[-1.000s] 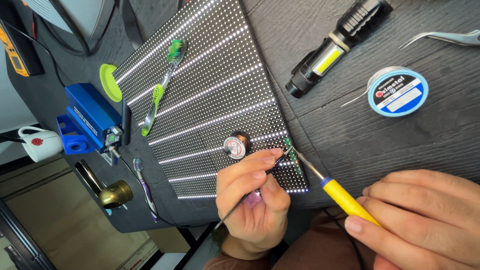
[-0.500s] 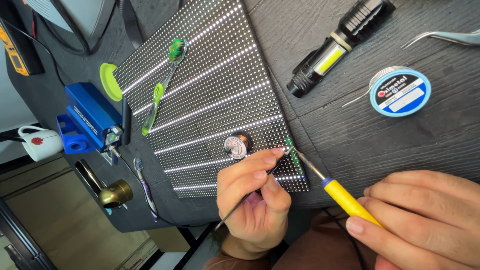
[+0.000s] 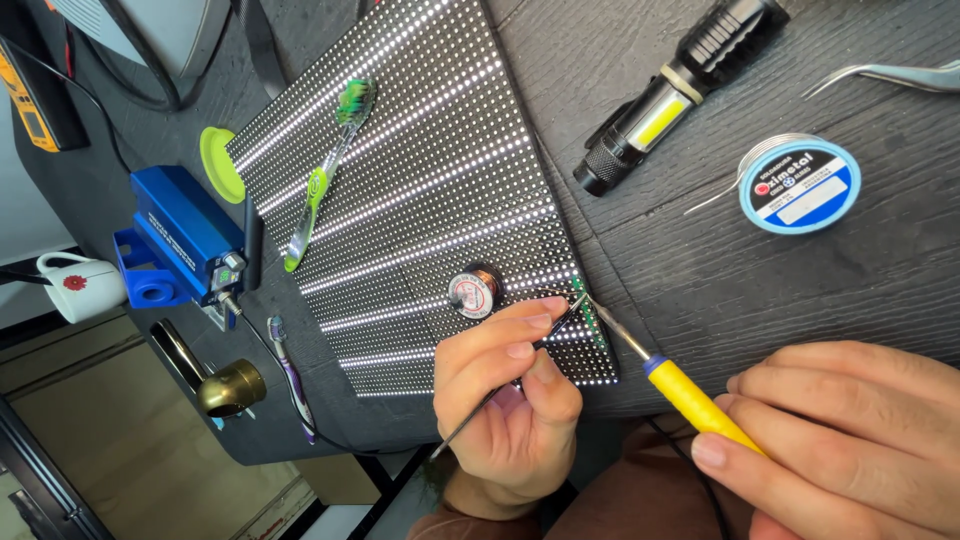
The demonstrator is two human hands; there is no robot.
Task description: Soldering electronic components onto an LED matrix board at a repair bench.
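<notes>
Two hands work at the lower right corner of a dark LED panel [image 3: 420, 190] that lies on a dark table [image 3: 800, 290]. The left hand [image 3: 510, 400] is closed around thin black tweezers [image 3: 500, 385]; thumb and forefinger pinch them, and their tips reach the small green strip [image 3: 590, 315] at the edge of the panel. The right hand [image 3: 850, 440] grips the yellow handle of a soldering iron [image 3: 690, 395], fingers wrapped on it, and the metal tip of the iron touches the same green strip, just beside the tweezer tips. A small round spool [image 3: 473, 292] stands on the panel close above the left hand. A green toothbrush [image 3: 325, 175] lies further up on the panel. On the table, well apart to the right, are a black flashlight [image 3: 680, 90] with a yellow part and a blue reel of solder wire [image 3: 798, 185]. At the left of the panel I see a blue box [image 3: 185, 240], a brass-coloured piece [image 3: 230, 388] and a white cup [image 3: 80, 285].
</notes>
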